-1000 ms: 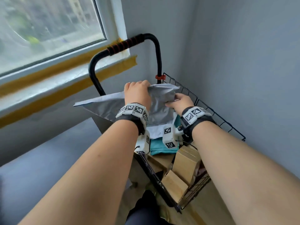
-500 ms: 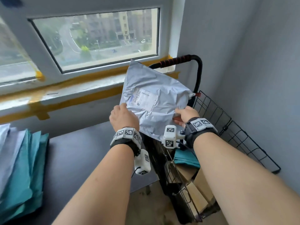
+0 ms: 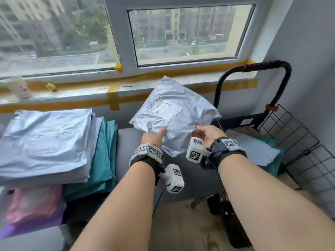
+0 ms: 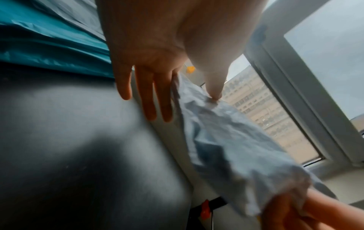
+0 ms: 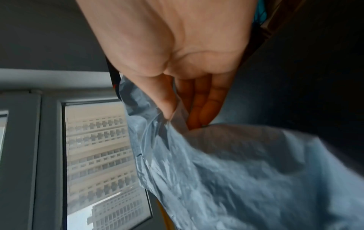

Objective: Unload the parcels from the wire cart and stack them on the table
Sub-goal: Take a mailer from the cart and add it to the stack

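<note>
With the stack (image 3: 45, 142) of grey and teal mailers already built up at the left end of the dark table (image 3: 130, 140), a grey mailer bag (image 3: 174, 116), which lay in the cart a second ago, has now swung clear of it and hangs tilted above the tabletop. The left hand (image 3: 154, 137) steadies its near edge, thumb pressing the plastic, the other fingers (image 4: 149, 93) straight beneath. The right hand (image 3: 208, 132) pinches the bag's corner between thumb and fingers. At far right, the wire cart (image 3: 290, 134) holds more parcels. The unloading looks well along; this bag seems bound for the pile.
</note>
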Demonstrator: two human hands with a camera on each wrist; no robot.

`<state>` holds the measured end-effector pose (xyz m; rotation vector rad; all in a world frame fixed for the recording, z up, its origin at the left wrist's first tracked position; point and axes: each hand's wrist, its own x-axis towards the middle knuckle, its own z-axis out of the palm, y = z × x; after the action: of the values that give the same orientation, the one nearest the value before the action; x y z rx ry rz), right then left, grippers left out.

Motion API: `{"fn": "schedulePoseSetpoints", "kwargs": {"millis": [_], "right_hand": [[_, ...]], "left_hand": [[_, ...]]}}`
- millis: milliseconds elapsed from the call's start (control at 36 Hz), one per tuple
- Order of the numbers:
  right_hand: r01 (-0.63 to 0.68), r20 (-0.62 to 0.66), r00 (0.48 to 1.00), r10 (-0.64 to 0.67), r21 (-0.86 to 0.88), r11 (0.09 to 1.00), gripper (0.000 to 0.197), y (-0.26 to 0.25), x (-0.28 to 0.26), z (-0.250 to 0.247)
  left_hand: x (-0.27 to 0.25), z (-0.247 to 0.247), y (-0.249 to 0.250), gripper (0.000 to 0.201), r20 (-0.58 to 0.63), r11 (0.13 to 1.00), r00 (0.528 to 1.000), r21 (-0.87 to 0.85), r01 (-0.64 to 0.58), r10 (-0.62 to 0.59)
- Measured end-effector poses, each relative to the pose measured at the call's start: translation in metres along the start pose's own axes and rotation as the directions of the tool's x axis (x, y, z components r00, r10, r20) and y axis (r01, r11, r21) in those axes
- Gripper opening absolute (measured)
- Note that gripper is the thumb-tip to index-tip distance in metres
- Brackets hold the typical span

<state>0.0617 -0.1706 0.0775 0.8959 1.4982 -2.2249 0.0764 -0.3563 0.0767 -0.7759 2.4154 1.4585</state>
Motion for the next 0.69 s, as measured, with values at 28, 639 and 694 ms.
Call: {"fn": "schedulePoseSetpoints", "kwargs": {"millis": [28, 639, 694], "right_hand": [[-0.011, -0.004, 1.0, 0.011, -0.029, 1.0, 0.021, 0.004, -0.003, 0.01], [0.195, 0.123, 0.978, -0.171, -0.836, 0.512, 0.041, 0.055, -0.017, 0.173], [0.23, 0.184, 0.973, -0.14, -0.823, 0.519, 0.043, 0.059, -0.016, 0.192]], "left_hand": [[0.003, -0.009, -0.002, 0.044, -0.03, 0.999, 0.999, -0.041, -0.02, 0.019], [0.039, -0.208, -0.036, 0.037, -0.4, 0.973, 0.899, -0.06, -0.222, 0.181], [0.043, -0.223, -0.041, 0.037, -0.429, 0.98, 0.89, -0.048, -0.192, 0.153]]}}
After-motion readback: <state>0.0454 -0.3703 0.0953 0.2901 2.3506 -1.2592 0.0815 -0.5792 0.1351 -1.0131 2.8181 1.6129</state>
